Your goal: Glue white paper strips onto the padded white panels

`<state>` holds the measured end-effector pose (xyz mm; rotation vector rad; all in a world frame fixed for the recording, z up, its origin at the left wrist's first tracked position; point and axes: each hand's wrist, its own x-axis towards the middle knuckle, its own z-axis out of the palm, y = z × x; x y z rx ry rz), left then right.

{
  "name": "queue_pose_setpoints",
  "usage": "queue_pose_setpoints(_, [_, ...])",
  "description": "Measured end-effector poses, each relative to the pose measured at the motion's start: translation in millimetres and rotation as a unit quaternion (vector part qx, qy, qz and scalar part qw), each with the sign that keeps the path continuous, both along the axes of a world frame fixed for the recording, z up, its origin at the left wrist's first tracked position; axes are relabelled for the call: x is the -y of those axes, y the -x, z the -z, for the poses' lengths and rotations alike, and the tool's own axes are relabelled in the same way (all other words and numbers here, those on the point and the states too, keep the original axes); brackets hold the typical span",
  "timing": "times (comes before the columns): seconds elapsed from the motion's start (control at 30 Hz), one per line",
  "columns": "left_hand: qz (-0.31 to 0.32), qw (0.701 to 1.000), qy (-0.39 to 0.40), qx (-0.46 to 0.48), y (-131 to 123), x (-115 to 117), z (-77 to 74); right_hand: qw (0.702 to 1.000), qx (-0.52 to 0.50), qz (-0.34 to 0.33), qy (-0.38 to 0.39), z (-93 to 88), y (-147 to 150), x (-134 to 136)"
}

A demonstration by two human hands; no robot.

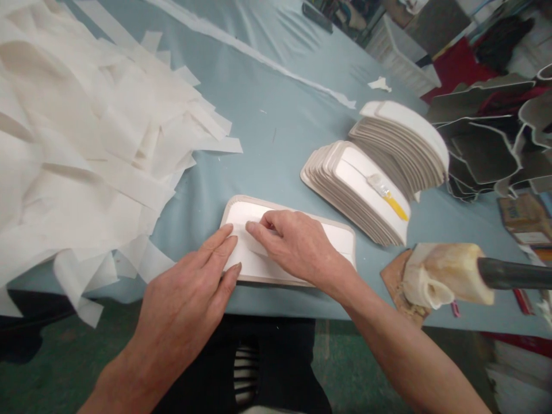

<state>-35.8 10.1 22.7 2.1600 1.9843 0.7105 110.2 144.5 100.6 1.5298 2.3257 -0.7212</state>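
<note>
A white padded-looking panel (248,267) with rounded corners and a beige edge lies near the front of the table; it seems to rest on others like it. My left hand (190,287) lies flat on its left end, fingers stretched out and holding nothing. Over the panel's middle, my right hand (297,244) is closed with thumb and forefinger together. Whatever sits in that pinch is hidden, though a pale strip edge shows just under the hand.
Loose white strips (107,115) heap at the left. Behind my right hand stand two leaning stacks of similar panels (345,172), one carrying a yellow-handled brush (390,201). At the right is a pale container with a dark handle (448,273). A white crate (397,54) stands farther back.
</note>
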Motion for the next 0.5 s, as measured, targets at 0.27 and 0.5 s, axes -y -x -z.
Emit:
queue_pose_setpoints(0.27, [0.016,0.998,0.006,-0.058,3,0,-6.0,0.996,-0.035,0.070,0.035,-13.9,-42,4])
queue_pose_setpoints(0.5, [0.050,0.995,0.011,-0.084,10,1,-8.6,0.989,-0.088,0.080,0.092,-14.2,-98,-3])
